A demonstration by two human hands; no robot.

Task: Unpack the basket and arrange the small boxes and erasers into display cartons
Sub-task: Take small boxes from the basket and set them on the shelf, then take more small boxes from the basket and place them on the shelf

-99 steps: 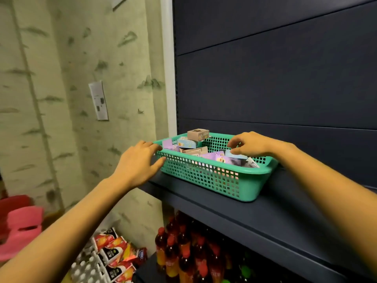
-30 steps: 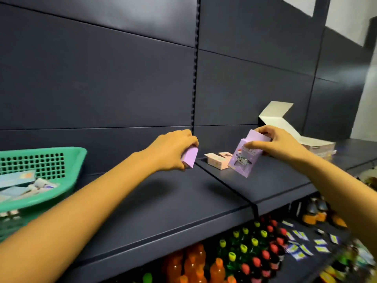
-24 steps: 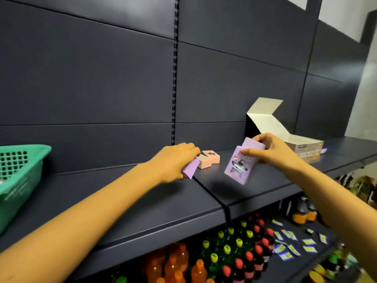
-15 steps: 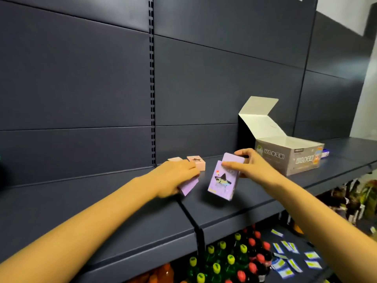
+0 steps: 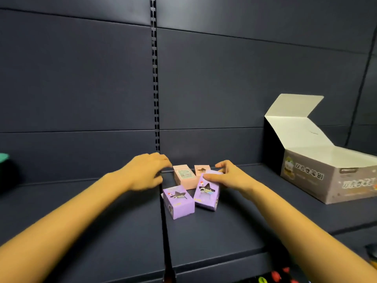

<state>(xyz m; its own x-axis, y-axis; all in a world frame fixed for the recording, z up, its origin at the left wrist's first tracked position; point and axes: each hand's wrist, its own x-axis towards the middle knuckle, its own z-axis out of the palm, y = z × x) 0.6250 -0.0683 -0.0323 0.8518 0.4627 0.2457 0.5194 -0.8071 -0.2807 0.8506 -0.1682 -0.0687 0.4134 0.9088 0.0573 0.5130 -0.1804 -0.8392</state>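
Two purple boxes with star-shaped windows stand on the dark shelf (image 5: 204, 231). The left purple box (image 5: 177, 201) is free on the shelf. The right purple box (image 5: 207, 193) is tilted, and my right hand (image 5: 228, 176) pinches its top. Behind them lie two pink boxes, a larger one (image 5: 184, 176) and a smaller one (image 5: 202, 170). My left hand (image 5: 145, 172) hovers just left of the pink boxes, blurred, fingers relaxed and holding nothing. An open grey display carton (image 5: 330, 172) with a raised white lid stands to the right.
A corner of the green basket (image 5: 3, 157) shows at the far left edge. A slotted upright (image 5: 155, 78) splits the dark back panel. Bottle caps (image 5: 275, 275) peek out below the shelf edge at lower right.
The view swung right, away from the basket. My left hand set its purple box down on the shelf and let go. My right hand lowered its purple box beside it.
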